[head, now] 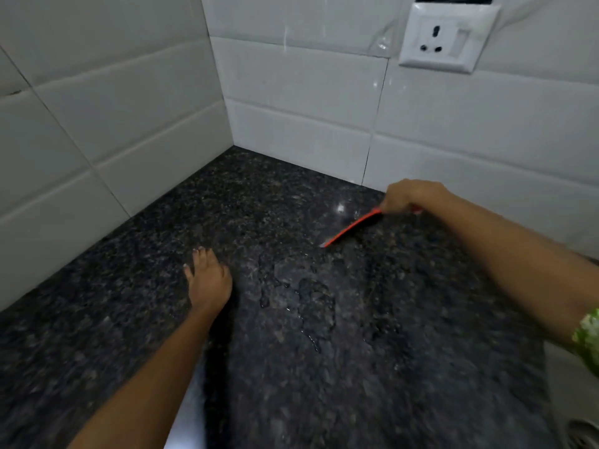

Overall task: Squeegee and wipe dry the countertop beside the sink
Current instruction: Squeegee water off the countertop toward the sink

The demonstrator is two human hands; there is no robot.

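A dark speckled granite countertop (129, 303) fills the lower view, running into a tiled corner. My right hand (411, 196) grips a red-orange squeegee (351, 228) near the back wall, its blade edge down on the stone and angled toward the middle. Puddles and streaks of water (301, 293) lie on the counter in front of the blade. My left hand (209, 280) rests flat on the counter with fingers together and holds nothing. The squeegee's handle is hidden inside my right fist.
White tiled walls (308, 102) meet at the far corner. A white wall socket (444, 37) sits on the back wall at upper right. A lighter surface shows at the lower right edge (580, 384), with a drain-like shape (583, 432) at the corner.
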